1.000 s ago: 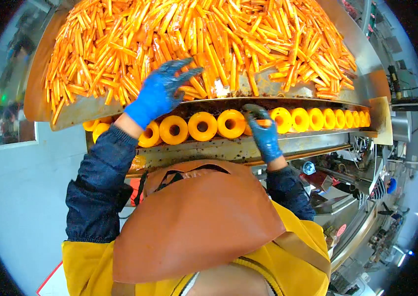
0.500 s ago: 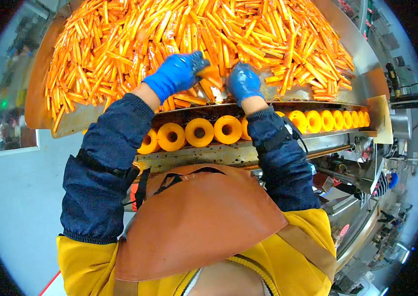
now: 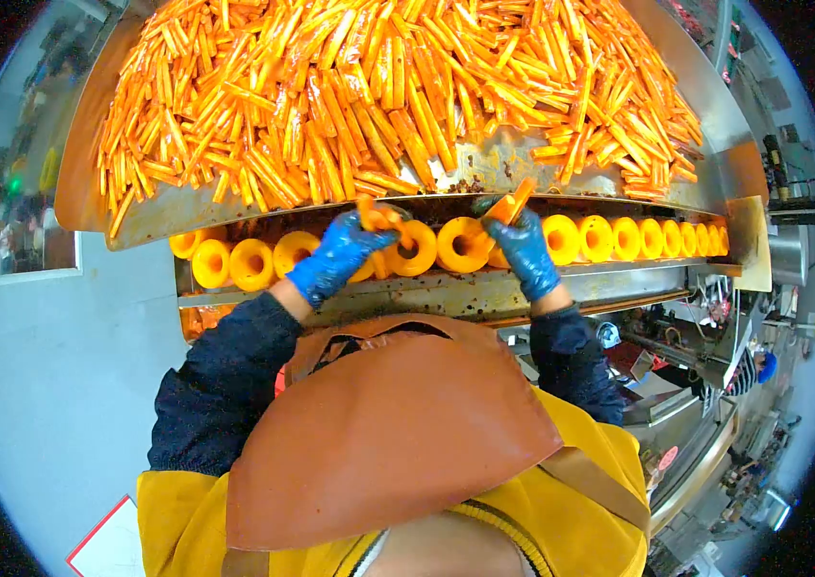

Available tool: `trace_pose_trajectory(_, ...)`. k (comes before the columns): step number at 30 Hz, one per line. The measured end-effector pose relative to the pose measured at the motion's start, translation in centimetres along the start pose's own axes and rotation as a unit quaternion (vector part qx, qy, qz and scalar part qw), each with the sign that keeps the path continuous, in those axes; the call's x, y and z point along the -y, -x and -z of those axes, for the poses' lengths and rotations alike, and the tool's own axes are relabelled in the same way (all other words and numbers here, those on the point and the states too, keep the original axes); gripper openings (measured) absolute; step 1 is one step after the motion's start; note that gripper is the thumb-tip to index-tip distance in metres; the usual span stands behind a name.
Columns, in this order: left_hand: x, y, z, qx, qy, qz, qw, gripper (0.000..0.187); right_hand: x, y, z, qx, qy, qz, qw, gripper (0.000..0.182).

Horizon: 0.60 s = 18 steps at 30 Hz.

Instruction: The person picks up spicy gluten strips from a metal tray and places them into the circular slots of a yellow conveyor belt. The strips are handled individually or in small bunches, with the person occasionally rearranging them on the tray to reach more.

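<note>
The left hand (image 3: 338, 252), in a blue glove, pinches a short orange stick (image 3: 376, 215) over a yellow ring (image 3: 414, 247) in the row below the tray (image 3: 167, 213). The right hand (image 3: 526, 248) is closed on another stick (image 3: 511, 204), its long axis tilted up and to the right, beside the ring (image 3: 465, 244). No writing is readable.

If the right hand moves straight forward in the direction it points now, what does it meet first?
Probably the metal lip of the tray just beyond the right hand, then the orange sticks; depth is unclear. It holds one stick above the yellow rings.
</note>
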<state>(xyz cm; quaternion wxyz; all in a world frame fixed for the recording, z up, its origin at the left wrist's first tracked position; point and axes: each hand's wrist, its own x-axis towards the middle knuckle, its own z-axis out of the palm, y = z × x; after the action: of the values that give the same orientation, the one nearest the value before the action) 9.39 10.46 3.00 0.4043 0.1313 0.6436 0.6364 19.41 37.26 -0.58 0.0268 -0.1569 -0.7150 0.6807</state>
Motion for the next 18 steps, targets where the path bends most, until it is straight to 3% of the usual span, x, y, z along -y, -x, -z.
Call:
trace_pose_trajectory(2,1.5,-0.7,-1.5,-0.002,-0.025,-0.012,1.0,0.025,-1.7,1.6,0.1,-0.054,0.111,-0.089,0.988,0.027)
trace_pose_trajectory(4,2.1,-0.9,-2.1,-0.004,-0.051,-0.024,0.998,0.025,-0.2,2.5,-0.4,-0.061,0.115,-0.109,0.985,0.024)
trace_pose_trajectory(6,2.3,-1.0,-2.4,-0.043,-0.062,-0.058,0.995,0.021,-0.3,2.9,-0.7,-0.175,0.058,0.093,0.978,0.023)
trace_pose_trajectory(8,-0.4,0.7,-3.2,-0.073,-0.01,-0.068,0.995,0.02,0.7,3.2,-1.4,-0.175,0.076,0.081,0.978,0.022)
trace_pose_trajectory(10,-2.2,2.5,-2.3,-0.169,-0.053,-0.076,0.981,0.019,1.7,3.0,-3.8,-0.104,-0.003,0.09,0.99,0.023)
trace_pose_trajectory(11,0.8,1.9,0.3,-0.172,-0.152,-0.146,0.962,0.018,1.4,2.8,-5.0,-0.068,-0.027,0.059,0.996,0.022)
trace_pose_trajectory(12,0.7,2.5,1.0,-0.171,-0.155,-0.147,0.962,0.018,1.4,2.6,-6.7,-0.039,-0.056,0.057,0.996,0.026)
trace_pose_trajectory(14,0.6,4.0,2.1,-0.185,-0.169,-0.053,0.967,0.019,-0.1,1.7,-8.4,0.047,0.068,0.011,0.997,0.033)
trace_pose_trajectory(15,1.2,4.5,3.0,-0.162,-0.151,0.015,0.975,0.017,0.3,1.8,-8.7,0.05,0.065,0.012,0.997,0.033)
trace_pose_trajectory(18,2.8,5.8,4.0,-0.119,-0.095,-0.007,0.988,0.025,1.5,1.4,-9.3,0.033,0.179,0.086,0.98,0.038)
